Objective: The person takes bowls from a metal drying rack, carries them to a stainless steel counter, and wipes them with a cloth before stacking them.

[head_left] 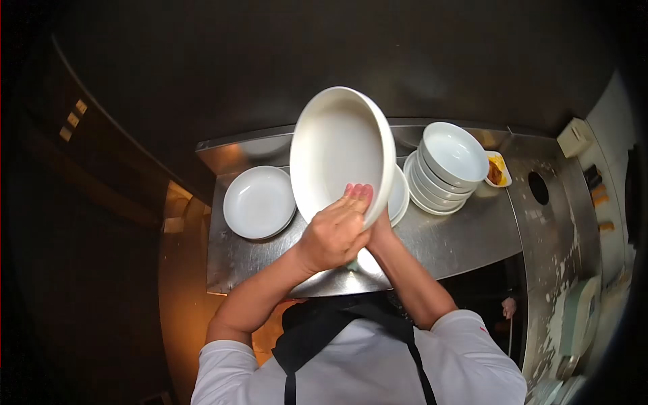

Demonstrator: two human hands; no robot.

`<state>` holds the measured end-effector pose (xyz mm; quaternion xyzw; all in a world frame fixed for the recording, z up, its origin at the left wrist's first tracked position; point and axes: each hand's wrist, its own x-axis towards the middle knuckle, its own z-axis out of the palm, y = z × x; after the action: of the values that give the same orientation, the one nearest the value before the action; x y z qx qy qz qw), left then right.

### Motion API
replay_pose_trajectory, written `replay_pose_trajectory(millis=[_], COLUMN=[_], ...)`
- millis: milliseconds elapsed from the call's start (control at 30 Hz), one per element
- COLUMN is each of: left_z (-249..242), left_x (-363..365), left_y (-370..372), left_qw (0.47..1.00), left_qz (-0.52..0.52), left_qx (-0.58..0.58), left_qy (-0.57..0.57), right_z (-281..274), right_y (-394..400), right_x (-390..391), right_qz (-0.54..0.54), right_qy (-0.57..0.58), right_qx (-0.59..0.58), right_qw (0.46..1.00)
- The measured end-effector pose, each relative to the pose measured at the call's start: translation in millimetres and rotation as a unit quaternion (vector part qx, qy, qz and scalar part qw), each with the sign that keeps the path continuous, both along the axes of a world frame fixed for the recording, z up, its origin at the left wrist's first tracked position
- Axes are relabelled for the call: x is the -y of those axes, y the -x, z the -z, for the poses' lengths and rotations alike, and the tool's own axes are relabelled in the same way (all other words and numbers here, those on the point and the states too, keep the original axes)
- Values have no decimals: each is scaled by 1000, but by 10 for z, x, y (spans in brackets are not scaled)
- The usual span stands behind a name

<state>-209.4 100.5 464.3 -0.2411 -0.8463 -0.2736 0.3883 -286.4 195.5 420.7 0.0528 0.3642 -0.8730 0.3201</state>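
A large white bowl (pixel 341 145) is raised above the steel counter, tilted so that its inside faces me. My left hand (pixel 337 233) grips its near rim, with the fingertips pressed against the inner wall. Most of my right hand (pixel 379 226) is behind the bowl near the lower right rim, so its fingers are hidden. Shallow white bowls (pixel 260 201) sit stacked on the counter to the left. Further white dishes (pixel 399 196) show partly from behind the raised bowl.
On the right of the steel counter (pixel 472 236) stands a tall stack of white bowls (pixel 452 154), its top bowl tilted. Beside it is a small white dish (pixel 498 169) with yellow and brown contents. Further right, a wet steel surface has a dark round hole (pixel 538 187).
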Motion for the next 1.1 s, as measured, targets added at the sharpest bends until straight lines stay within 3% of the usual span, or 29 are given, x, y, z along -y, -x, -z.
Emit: replay_pose_trajectory(millis=[100, 167, 200, 300, 333, 367, 467, 500, 567, 667, 767, 800, 867, 900, 933, 1033, 1067, 1100], left_z=[-135, -200, -238, -363, -378, -365, -275, -151, -201, -170, -177, -213, -272, -287, -194, -82, -14, -45], left_x=[186, 305, 291, 230, 255, 245, 229, 425, 490, 520, 591, 592, 637, 677, 770, 1033, 1089, 1075], left_y=[-183, -305, -314, -510, -578, -560, -321, -233, -233, -262, -360, -413, -451, -474, -466, -427, -419, -379], left_qw=[996, 987, 993, 984, 973, 965, 904, 921, 815, 799, 781, 781, 761, 749, 768, 746, 758, 718], left_qz=[-50, -46, -34, 30, 6, -7, -11, -18, 82, 70, 132, 121, 181, 210, 200, 187, 140, 135], left_qx=[66, 145, 107, 129, 193, 169, 40, -33, -5, 1, -10, -9, -8, -8, -7, 85, 123, 117], left_qy=[-43, -51, -30, -117, -128, -199, -425, -387, -574, -597, -610, -612, -623, -629, -608, -634, -625, -672], right_z=[7, 67, 65, -328, -511, -799, -678, -632, -417, -84, 204, 100, -170, -195, -201, -217, -252, -378], right_y=[-288, -178, -65, 359, 411, 290, 4, -55, -342, -305, 75, 180, 432, 561, 591, 677, 683, 537], right_x=[25, 52, 58, 49, 70, 135, 262, 260, 241, 221, 295, 284, 191, 102, 46, -116, -192, -222], right_qz=[19, 59, 77, 113, 112, 78, 159, 175, 173, 221, 178, 127, 0, -70, -59, -14, 7, 21], right_qy=[116, 67, 36, -93, -106, -40, -114, -124, -176, -181, -168, -57, 128, 223, 233, 168, 81, 8], right_qx=[-116, -228, -277, -431, -453, -386, -614, -726, -722, -696, -504, -355, -102, -82, -129, -235, -283, -326], right_qw=[986, 970, 957, 891, 878, 918, 765, 653, 647, 659, 828, 925, 986, 969, 962, 957, 956, 945])
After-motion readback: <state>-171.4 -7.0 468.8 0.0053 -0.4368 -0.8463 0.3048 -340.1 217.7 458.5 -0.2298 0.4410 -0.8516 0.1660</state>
